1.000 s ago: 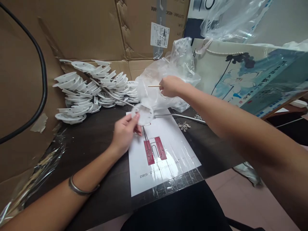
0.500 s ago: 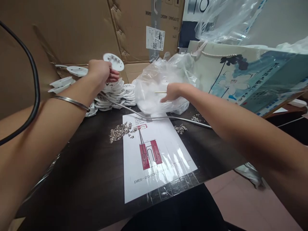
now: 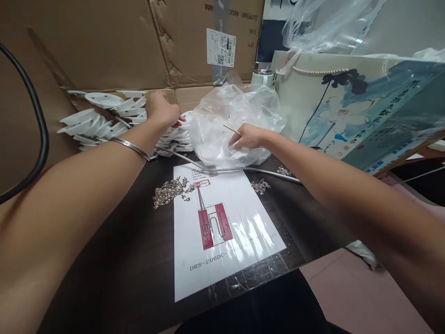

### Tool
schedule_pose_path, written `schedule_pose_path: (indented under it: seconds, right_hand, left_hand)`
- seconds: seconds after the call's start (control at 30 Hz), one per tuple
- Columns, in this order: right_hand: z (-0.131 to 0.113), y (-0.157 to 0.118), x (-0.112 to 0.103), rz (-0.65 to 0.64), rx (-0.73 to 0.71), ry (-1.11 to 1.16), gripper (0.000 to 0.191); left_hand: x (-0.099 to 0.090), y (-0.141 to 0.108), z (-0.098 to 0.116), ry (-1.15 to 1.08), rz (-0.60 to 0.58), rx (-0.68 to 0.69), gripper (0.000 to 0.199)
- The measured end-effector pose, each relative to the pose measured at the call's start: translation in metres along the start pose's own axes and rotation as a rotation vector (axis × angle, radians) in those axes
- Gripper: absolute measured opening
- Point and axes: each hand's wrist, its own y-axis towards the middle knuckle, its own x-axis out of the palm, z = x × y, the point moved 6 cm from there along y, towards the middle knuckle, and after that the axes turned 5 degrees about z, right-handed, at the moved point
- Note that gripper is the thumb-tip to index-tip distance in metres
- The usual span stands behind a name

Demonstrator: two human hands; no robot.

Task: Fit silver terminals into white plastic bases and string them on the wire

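My left hand (image 3: 162,111), with a metal bangle on its wrist, reaches over the stacked white oval pieces (image 3: 130,109) at the back. Its fingers are bent, and whether they hold a piece is hidden. My right hand (image 3: 246,137) is closed on a thin wooden stick (image 3: 231,129) and rests against the clear plastic bag (image 3: 212,134), which has white contents. In front lies a printed sheet (image 3: 239,218) with a red and grey diagram. A pile of small metal parts (image 3: 168,192) overlaps its left edge.
Cardboard (image 3: 114,41) stands behind. A white cable (image 3: 222,170) crosses the table (image 3: 139,260). More metal parts (image 3: 260,186) lie right of the sheet. A cup (image 3: 262,78) and a floral paper bag (image 3: 313,102) stand at the back right. A black cable (image 3: 40,116) hangs at the left.
My left hand has come down to the stacks, and the white oval piece it held up is no longer seen in it. The stick in my right hand has tilted. The view has shifted slightly.
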Motion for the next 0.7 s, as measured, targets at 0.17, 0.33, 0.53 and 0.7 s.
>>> schedule_pose_path:
  seconds: [0.17,0.33,0.53,0.7]
  right_hand:
    - [-0.01,0.008,0.013,0.003,-0.035,-0.316,0.044]
    - [-0.01,0.013,0.026,0.022,-0.072,-0.528,0.05]
    - [-0.011,0.004,0.027,0.141,-0.05,-0.572,0.039]
    - [-0.019,0.004,0.027,0.175,-0.087,-0.622,0.035]
  left_hand:
    - [-0.003,-0.052,-0.005,-0.029,0.115,-0.031,0.037]
    - [-0.001,-0.121,-0.03,-0.293,0.08,-0.141,0.013]
    - [0.001,-0.158,-0.047,-0.255,0.03,-0.039,0.012]
    - [0.01,-0.167,-0.048,-0.239,-0.009,0.04,0.014]
